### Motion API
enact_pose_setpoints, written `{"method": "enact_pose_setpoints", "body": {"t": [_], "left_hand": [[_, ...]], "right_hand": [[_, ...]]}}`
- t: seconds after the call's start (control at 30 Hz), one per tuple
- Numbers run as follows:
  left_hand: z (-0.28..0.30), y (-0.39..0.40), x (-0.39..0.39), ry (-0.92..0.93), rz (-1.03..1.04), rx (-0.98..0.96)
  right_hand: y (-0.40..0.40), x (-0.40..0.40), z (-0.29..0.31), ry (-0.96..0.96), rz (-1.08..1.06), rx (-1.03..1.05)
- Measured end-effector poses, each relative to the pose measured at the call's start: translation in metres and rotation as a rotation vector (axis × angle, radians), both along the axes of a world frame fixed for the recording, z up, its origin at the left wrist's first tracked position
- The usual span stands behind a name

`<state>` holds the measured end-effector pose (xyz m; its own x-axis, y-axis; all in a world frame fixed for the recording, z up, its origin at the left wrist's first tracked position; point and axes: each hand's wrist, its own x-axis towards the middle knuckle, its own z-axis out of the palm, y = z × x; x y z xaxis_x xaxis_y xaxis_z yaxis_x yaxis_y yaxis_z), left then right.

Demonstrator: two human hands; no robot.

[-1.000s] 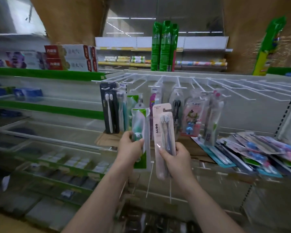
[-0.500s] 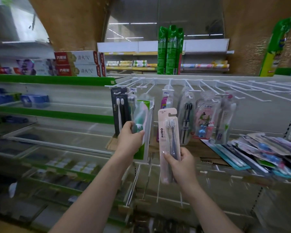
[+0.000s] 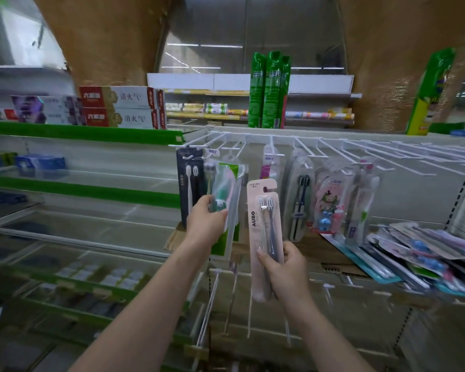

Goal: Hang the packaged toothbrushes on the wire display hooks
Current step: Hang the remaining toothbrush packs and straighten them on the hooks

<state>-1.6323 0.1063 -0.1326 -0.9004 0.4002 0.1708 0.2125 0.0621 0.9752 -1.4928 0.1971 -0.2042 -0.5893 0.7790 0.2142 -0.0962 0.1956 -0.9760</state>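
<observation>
My left hand grips a clear and green toothbrush pack, whose top edge is up at one of the white wire hooks. My right hand holds a pale pink AUBO toothbrush pack upright by its lower half, below and in front of the hooks. A black AUBO pack hangs at the far left of the row. A pink tube pack, a dark two-brush pack and a cartoon children's pack hang to the right.
A heap of loose toothbrush packs lies on the shelf at the right, over flattened cardboard. Most hooks to the right are bare. Toothpaste boxes and tall green packs stand on top. Glass-fronted shelves run off left.
The view has shifted a little, so the rack sits slightly further right. My left hand has raised the green pack closer to the hooks. The pink pack stays held upright.
</observation>
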Motion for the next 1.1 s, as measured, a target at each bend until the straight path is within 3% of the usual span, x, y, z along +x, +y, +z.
{"method": "enact_pose_setpoints", "body": {"t": [0.83,1.1], "left_hand": [[-0.018,0.047,-0.021,-0.076,0.052,-0.145],[-0.009,0.033,-0.001,0.234,0.24,-0.159]], "right_hand": [[0.023,-0.004,-0.013,-0.012,-0.014,-0.044],[0.02,0.01,-0.01,-0.023,-0.014,-0.029]]}}
